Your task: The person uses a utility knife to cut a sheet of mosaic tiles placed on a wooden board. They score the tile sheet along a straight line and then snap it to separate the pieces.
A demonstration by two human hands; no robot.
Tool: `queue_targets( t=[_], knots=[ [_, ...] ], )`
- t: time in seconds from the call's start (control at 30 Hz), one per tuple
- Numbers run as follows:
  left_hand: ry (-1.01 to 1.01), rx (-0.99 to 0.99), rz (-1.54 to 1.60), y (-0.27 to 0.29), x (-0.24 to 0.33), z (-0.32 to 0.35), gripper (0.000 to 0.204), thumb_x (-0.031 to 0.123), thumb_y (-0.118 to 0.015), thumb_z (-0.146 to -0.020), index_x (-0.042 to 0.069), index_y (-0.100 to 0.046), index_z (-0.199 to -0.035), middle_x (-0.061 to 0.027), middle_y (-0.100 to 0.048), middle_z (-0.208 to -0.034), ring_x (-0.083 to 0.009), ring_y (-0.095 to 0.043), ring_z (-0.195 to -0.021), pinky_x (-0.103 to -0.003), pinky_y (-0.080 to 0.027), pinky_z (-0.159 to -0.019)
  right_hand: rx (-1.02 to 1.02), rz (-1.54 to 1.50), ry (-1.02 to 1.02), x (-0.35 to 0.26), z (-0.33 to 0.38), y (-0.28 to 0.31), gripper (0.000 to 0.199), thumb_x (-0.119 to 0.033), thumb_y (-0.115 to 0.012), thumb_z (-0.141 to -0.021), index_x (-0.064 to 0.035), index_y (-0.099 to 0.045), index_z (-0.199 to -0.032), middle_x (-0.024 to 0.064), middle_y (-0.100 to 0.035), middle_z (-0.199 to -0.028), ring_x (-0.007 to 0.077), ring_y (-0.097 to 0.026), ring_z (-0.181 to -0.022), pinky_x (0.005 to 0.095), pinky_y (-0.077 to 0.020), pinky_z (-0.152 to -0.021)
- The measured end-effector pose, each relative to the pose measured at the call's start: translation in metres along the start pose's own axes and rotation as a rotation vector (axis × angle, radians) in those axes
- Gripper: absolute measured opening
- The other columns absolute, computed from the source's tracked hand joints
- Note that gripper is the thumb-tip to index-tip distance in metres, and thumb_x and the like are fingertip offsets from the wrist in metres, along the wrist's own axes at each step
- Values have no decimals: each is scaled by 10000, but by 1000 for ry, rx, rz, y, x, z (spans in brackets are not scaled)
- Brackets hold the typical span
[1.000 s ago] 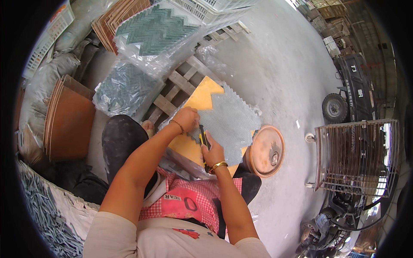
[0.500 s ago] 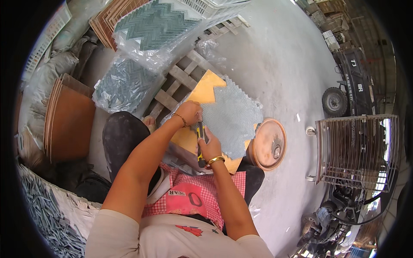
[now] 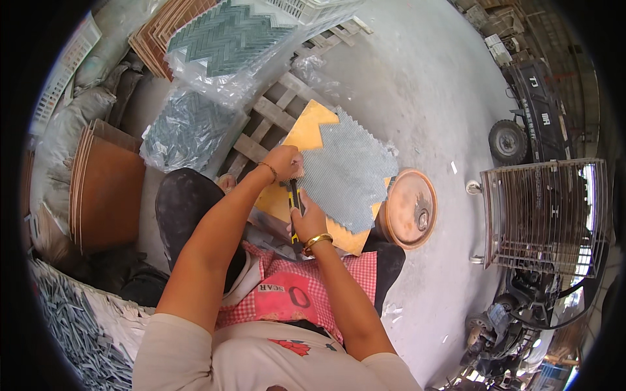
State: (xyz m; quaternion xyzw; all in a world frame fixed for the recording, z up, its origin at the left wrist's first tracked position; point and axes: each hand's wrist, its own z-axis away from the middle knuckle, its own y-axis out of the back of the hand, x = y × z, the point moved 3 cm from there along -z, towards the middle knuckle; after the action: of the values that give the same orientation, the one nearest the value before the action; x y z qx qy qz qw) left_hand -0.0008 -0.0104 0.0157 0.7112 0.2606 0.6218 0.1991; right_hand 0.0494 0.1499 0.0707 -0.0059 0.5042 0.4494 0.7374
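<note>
A grey mesh-backed mosaic sheet (image 3: 345,173) with zigzag edges lies on a yellow-orange board (image 3: 305,133) in front of my knees. My left hand (image 3: 283,163) is closed at the sheet's left edge, its fingertips pinched together; whatever is between them is too small to make out. In my right hand (image 3: 309,220) is a yellow and black utility knife (image 3: 294,199), gripped around its handle. The knife's front end points away from me and comes close under my left fingers. Its blade cannot be made out.
A round rusty-brown drum (image 3: 409,208) stands right of the board. Beyond on the left are a wooden pallet (image 3: 270,116), plastic-wrapped green herringbone tile sheets (image 3: 228,39) and stacked brown boards (image 3: 107,189). A wire rack cart (image 3: 541,218) stands at the right.
Both hands, with the knife, have shifted slightly left along the sheet's edge. My grip on the knife stays the same. The whole view has turned a little.
</note>
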Motion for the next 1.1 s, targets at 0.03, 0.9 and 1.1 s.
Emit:
queue_targets(
  t=[0.03,0.9,1.1],
  knots=[
    [25,-5,9,0,0,1,80,111,-571,-676,64,-627,-709,-112,-582,-757,-309,-568,-718,-376,-459,-647,2,-14,0,3,-3,-2,559,-54,-465,-821,-1,-291,-1349,87,-556,-594,159,-577,-456,287,-488,-444],
    [311,157,987,17,15,-10,148,86,-512,-797,15,-578,-908,-23,-586,-832,-96,-534,-741,-219,-431,-678,-316,-64,-7,7,77,-22,542,-170,-579,-776,-91,-430,-1291,213,-630,-914,268,-650,-725,333,-495,-735],
    [-132,-19,608,-113,263,-18,561,93,-608,-765,-5,-343,-1249,-128,-503,-1002,-232,-514,-945,-319,-398,-861,-217,-166,309,24,67,-32,575,-162,-586,-805,-138,-376,-1340,96,-625,-751,142,-580,-596,284,-465,-591]
  ],
)
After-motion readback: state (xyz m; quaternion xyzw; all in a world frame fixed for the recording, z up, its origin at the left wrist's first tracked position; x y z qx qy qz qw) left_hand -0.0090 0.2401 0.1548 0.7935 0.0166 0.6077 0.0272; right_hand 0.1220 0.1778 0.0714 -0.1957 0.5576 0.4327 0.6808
